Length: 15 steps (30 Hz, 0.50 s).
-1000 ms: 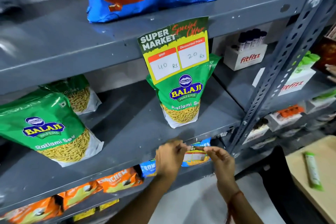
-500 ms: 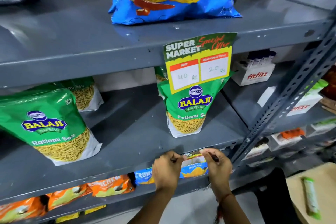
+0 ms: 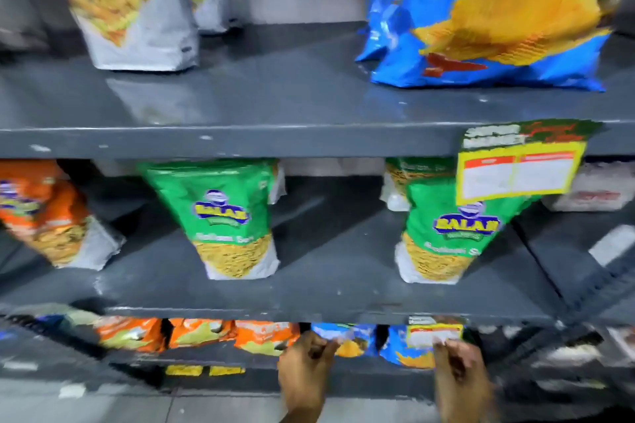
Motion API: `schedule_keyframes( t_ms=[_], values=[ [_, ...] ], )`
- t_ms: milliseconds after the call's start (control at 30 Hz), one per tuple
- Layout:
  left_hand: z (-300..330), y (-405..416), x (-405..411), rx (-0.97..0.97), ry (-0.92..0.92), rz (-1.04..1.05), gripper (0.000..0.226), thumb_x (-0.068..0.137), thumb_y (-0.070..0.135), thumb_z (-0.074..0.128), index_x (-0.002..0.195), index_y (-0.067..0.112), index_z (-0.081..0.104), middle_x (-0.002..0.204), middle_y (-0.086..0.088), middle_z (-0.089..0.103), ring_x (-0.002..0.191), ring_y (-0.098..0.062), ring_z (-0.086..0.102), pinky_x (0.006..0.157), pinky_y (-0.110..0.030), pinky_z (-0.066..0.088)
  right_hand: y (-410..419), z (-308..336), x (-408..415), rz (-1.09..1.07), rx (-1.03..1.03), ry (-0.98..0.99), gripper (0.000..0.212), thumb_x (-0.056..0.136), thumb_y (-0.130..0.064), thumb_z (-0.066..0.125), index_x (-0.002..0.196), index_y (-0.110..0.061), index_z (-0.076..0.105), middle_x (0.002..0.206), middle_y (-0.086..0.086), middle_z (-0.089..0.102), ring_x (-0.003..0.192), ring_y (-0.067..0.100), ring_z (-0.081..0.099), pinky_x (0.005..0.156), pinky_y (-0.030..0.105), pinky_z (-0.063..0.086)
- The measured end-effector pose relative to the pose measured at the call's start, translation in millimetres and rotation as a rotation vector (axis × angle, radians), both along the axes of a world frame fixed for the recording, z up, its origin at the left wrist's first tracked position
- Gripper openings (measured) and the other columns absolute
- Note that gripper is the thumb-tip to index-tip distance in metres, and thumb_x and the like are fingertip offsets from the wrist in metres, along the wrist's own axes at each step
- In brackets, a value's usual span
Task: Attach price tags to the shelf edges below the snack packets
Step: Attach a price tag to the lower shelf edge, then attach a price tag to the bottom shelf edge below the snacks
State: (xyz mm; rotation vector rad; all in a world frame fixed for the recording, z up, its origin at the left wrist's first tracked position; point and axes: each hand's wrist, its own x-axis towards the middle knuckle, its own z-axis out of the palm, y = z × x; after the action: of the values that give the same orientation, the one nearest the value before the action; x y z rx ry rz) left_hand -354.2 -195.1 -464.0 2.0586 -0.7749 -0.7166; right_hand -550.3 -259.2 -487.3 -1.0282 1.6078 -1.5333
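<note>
Grey metal shelving [image 3: 240,141] is filling pretty much the whole head view, and everything's smeared with motion blur, so we're working with fuzzy shapes.

Up top, a big blue chips bag [image 3: 488,17] is sitting on the upper shelf toward the right, with a couple of silver-bottomed snack pouches [image 3: 137,10] off to the left. One price tag [image 3: 519,161] is hanging from that upper shelf's front edge just below the blue bag, yellow border and two white boxes, text too blurry to read. It's overlapping the top of a green Balaji packet [image 3: 446,230] standing on the middle shelf. Another green packet [image 3: 233,216] is standing near the centre, and an orange packet [image 3: 44,216] is leaning at the far left.

Down at the middle shelf's front edge [image 3: 309,312], a second price tag [image 3: 433,333] is hanging under the right-hand green packet, in front of the small blue packets [image 3: 347,336] on the row below. Orange packets [image 3: 199,333] are lined up beside those.

Our right hand [image 3: 460,374] is reaching up with fingertips touching the bottom of that lower tag, looks like a pinch but the blur's making it hard to be sure. Our left hand [image 3: 305,371] is well apart from it, fingers curled in near the blue packets; we can't tell if it's holding anything.
</note>
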Motion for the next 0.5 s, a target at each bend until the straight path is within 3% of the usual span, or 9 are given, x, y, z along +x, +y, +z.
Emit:
schedule_keyframes(
  t_ms=[100, 200, 333, 400, 500],
  values=[
    [-2, 36, 57, 0.000, 0.073, 0.283, 0.035, 0.070, 0.027, 0.085, 0.048, 0.033, 0.058, 0.051, 0.003, 0.069, 0.060, -0.017, 0.069, 0.057, -0.029, 0.046, 15, 9, 60, 0.265, -0.016, 0.108, 0.012, 0.079, -0.001, 0.074, 0.075, -0.006, 0.064, 0.071, -0.033, 0.065, 0.059, -0.007, 0.056, 0.055, 0.003, 0.040],
    [-5, 71, 114, -0.065, 0.157, 0.546, 0.033, 0.073, 0.024, 0.084, 0.046, 0.026, 0.065, 0.049, -0.003, 0.067, 0.067, -0.026, 0.071, 0.057, -0.030, 0.046, 26, 17, 130, 0.494, -0.017, 0.112, 0.045, 0.074, 0.014, 0.071, 0.064, -0.029, 0.062, 0.061, -0.032, 0.064, 0.056, -0.013, 0.055, 0.054, 0.000, 0.038],
    [-10, 116, 182, -0.172, 0.285, 0.734, 0.030, 0.078, 0.037, 0.077, 0.054, 0.020, 0.072, 0.048, 0.000, 0.070, 0.060, -0.021, 0.067, 0.068, -0.040, 0.056, 61, 28, 225, 0.821, -0.164, 0.339, 0.029, 0.067, -0.017, 0.071, 0.088, -0.034, 0.061, 0.061, -0.013, 0.065, 0.062, -0.004, 0.058, 0.057, 0.000, 0.039],
    [-14, 135, 213, -0.243, 0.437, 0.854, 0.028, 0.079, 0.035, 0.074, 0.058, 0.016, 0.072, 0.047, 0.001, 0.069, 0.062, -0.021, 0.065, 0.064, -0.036, 0.053, 86, 28, 272, 0.994, -0.202, 0.399, 0.025, 0.069, -0.022, 0.071, 0.089, -0.034, 0.062, 0.070, -0.020, 0.067, 0.064, -0.008, 0.060, 0.061, 0.005, 0.043],
    [-18, 157, 261, -0.330, 0.689, 0.951, 0.017, 0.093, 0.017, 0.064, 0.083, 0.004, 0.068, 0.047, 0.002, 0.069, 0.063, -0.022, 0.061, 0.048, -0.022, 0.049, 120, 44, 343, 1.159, -0.334, 0.543, 0.034, 0.064, -0.019, 0.077, 0.089, -0.036, 0.060, 0.076, -0.020, 0.067, 0.070, -0.001, 0.062, 0.062, 0.013, 0.046]
  ],
)
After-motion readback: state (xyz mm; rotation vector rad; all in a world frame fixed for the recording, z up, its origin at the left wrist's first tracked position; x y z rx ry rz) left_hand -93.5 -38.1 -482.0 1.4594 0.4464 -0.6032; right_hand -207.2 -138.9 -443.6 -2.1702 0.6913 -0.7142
